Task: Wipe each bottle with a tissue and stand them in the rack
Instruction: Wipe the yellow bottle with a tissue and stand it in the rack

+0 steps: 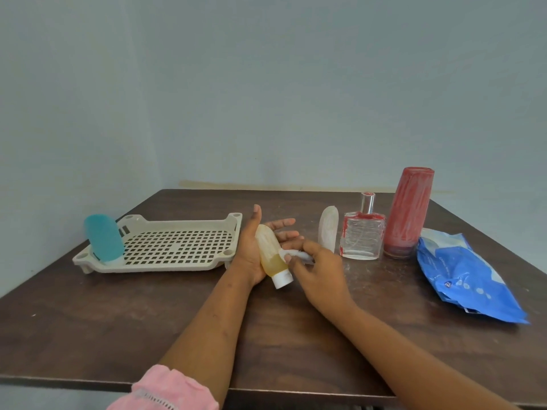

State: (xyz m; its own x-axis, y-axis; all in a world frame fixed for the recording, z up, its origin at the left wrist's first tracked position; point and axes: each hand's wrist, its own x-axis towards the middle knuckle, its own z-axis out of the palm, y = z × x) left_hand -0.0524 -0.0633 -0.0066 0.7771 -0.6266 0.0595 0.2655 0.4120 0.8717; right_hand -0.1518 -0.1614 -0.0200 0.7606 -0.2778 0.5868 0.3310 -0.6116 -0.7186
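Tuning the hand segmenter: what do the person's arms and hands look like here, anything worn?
No gloves, rings or watch show on the left hand or the right hand. A pink sleeve with pale stitched trim is bunched up near the left elbow, at the frame's bottom edge. The right forearm is bare to the frame edge.

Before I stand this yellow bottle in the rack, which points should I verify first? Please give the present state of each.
1. Bottle supported: the yellow bottle lies on the flat palm of the left hand and no fingers are curled round it. Probably not ok for carrying.
2. Tissue in contact: the right hand pinches the tissue against the bottle. Ok.
3. Wiping finished: cannot tell.
4. Cap on: the white cap is in place. Ok. Whether it is tight, cannot tell.
5. Room in the rack: only the blue bottle stands there, at the left end. Ok.
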